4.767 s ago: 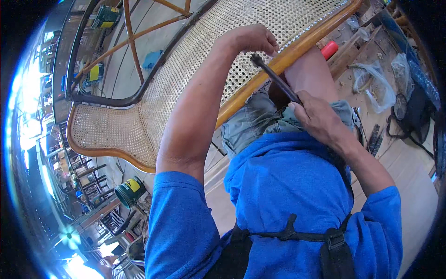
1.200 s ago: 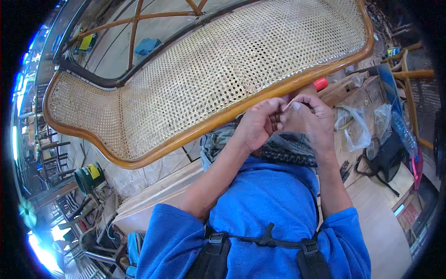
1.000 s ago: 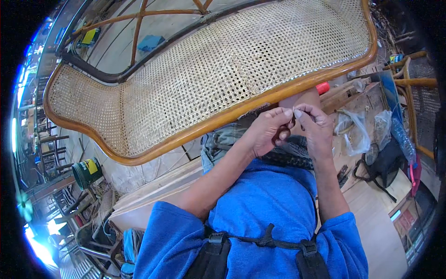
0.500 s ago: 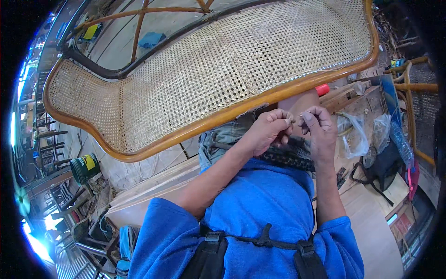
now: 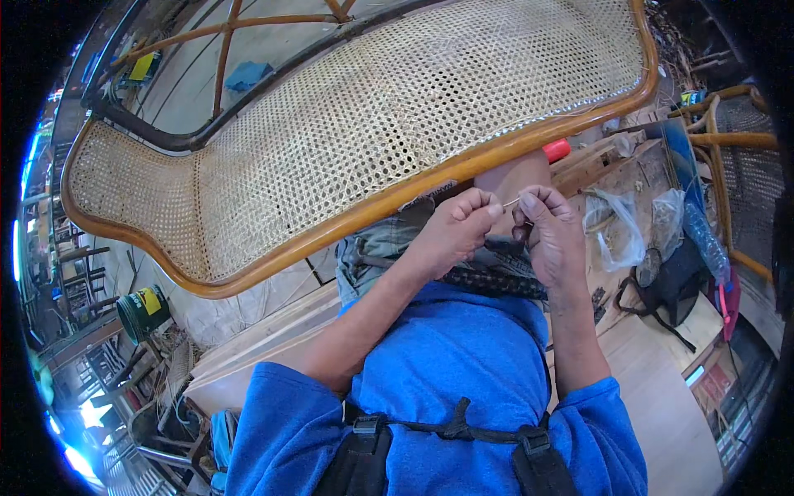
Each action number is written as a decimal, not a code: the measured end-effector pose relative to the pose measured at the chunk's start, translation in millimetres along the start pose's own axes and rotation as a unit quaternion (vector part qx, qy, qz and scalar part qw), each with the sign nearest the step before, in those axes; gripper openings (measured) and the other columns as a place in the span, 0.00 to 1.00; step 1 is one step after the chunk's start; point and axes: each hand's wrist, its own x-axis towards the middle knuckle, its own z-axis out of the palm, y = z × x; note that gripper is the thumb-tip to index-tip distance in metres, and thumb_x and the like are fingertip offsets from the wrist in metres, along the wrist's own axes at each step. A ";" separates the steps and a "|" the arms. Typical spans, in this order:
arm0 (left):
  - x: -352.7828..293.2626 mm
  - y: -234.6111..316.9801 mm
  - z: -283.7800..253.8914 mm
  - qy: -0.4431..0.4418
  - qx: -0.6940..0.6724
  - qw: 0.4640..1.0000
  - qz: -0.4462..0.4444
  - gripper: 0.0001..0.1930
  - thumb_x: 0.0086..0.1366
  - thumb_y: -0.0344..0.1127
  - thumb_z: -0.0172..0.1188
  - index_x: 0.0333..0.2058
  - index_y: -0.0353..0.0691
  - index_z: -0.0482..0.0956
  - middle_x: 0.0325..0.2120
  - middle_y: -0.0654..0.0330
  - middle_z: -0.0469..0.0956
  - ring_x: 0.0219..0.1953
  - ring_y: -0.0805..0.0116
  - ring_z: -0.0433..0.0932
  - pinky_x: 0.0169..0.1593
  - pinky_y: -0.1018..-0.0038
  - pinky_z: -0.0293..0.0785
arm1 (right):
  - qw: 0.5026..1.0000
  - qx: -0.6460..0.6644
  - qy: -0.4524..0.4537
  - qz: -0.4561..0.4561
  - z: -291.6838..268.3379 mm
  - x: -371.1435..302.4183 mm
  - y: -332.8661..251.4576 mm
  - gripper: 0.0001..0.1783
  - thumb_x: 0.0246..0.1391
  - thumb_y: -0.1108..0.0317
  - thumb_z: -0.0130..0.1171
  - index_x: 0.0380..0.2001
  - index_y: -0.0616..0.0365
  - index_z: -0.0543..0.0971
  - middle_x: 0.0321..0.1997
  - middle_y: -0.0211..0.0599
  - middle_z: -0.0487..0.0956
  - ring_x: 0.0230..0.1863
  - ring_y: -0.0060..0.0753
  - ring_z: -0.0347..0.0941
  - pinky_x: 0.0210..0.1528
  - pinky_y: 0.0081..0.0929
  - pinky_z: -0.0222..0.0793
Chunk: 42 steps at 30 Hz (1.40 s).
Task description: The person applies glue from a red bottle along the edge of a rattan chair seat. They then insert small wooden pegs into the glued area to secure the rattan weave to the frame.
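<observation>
A short, thin, light-brown strand [image 5: 512, 202], perhaps a cane strip, spans the small gap between my fingertips. One end is pinched by the thumb and forefinger of my left hand [image 5: 455, 234]. My right hand [image 5: 552, 240] pinches the other end, its remaining fingers curled. Both hands are above my lap, just on my side of a large curved seat frame. Its varnished orange-brown wooden rail [image 5: 397, 196] borders a woven cane panel [image 5: 356, 140] with an open hole pattern. Neither hand touches the rail or panel.
Right of my hands, clear plastic bags [image 5: 622, 240] and a black bag [image 5: 672, 298] lie on wooden boards. A red cylindrical object [image 5: 557, 150] sits beyond the rail. At left stands a dark green can [image 5: 142, 312]; a blue cloth [image 5: 248, 76] lies past the frame.
The fingertips have drawn slightly apart, and the strand between them shows more plainly. The view has shifted a little, so the cane frame appears farther left.
</observation>
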 end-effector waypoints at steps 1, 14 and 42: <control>-1.8 2.8 2.8 0.005 0.041 0.999 0.024 0.10 0.62 0.40 0.54 0.38 0.41 0.70 0.21 0.71 0.68 0.15 0.85 0.60 0.15 0.87 0.53 | 1.000 -0.003 0.001 0.004 -0.3 -0.6 -0.3 0.06 0.52 0.68 0.57 0.31 0.57 0.76 0.24 0.26 0.74 0.20 0.15 0.66 0.23 0.12 0.61; -18.7 -0.9 -8.4 -0.017 0.250 0.958 0.137 0.07 0.60 0.33 0.56 0.33 0.35 0.76 0.26 0.69 0.73 0.30 0.82 0.69 0.36 0.83 0.67 | 0.956 0.050 -0.187 0.220 -14.4 -8.9 1.4 0.06 0.54 0.65 0.54 0.27 0.55 0.74 0.23 0.23 0.72 0.23 0.15 0.63 0.24 0.13 0.58; 93.7 82.9 -60.6 -0.073 0.673 0.725 0.125 0.12 0.49 0.40 0.59 0.30 0.38 0.77 0.25 0.51 0.77 0.30 0.57 0.76 0.34 0.64 0.70 | 0.907 -0.373 -0.082 -0.179 12.4 48.6 12.1 0.07 0.47 0.77 0.57 0.32 0.62 0.74 0.30 0.32 0.76 0.32 0.19 0.70 0.36 0.18 0.67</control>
